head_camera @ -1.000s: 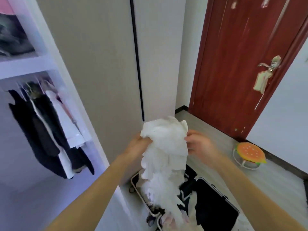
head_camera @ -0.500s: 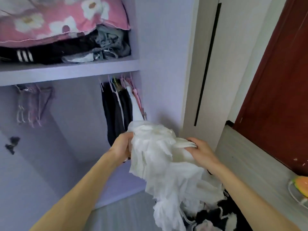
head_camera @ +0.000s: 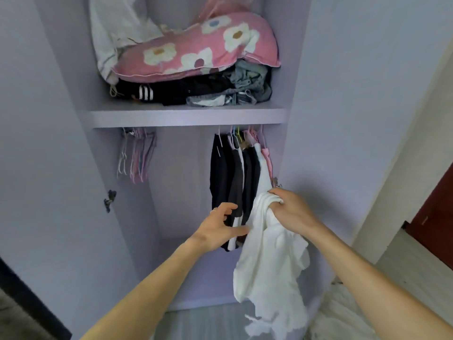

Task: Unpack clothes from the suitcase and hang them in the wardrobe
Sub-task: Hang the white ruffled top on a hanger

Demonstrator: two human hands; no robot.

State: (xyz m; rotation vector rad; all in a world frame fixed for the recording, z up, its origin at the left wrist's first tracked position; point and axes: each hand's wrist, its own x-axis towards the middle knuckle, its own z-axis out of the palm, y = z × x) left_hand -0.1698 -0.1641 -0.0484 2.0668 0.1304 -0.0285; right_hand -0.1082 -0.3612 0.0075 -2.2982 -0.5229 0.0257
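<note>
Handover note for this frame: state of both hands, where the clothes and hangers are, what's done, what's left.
Left hand: open, in front of the dark hung clothes; contact unclear.
Right hand: grips the white garment by its top; it dangles, on no hanger.
Empty hangers: bunched at the left under the shelf.
Done: several garments hang at the right.
Left: put the white garment on a hanger and hang it; anything more to unpack is out of view.

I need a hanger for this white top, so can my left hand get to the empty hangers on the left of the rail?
Probably yes. The left hand is open and holds nothing, and nothing hangs between it and the empty hangers; the right hand holds the white top.
</note>
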